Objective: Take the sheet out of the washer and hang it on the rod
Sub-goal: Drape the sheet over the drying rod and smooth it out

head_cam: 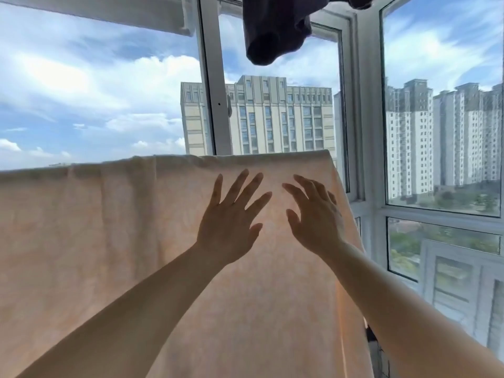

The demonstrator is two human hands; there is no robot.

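Observation:
A pale peach sheet [90, 230] hangs draped over a rod that it hides; its top fold runs from the left edge up to the right. My left hand [231, 222] is raised in front of the sheet with its fingers spread and straight. Beside it, my right hand [316, 216] is also raised, fingers spread and slightly bent. Neither hand holds anything; whether they touch the cloth cannot be told. The washer is out of view.
A dark garment [272, 31] hangs from above at the top centre. Behind the sheet stand white window frames [360, 110] with glass panes. High-rise buildings and sky show outside.

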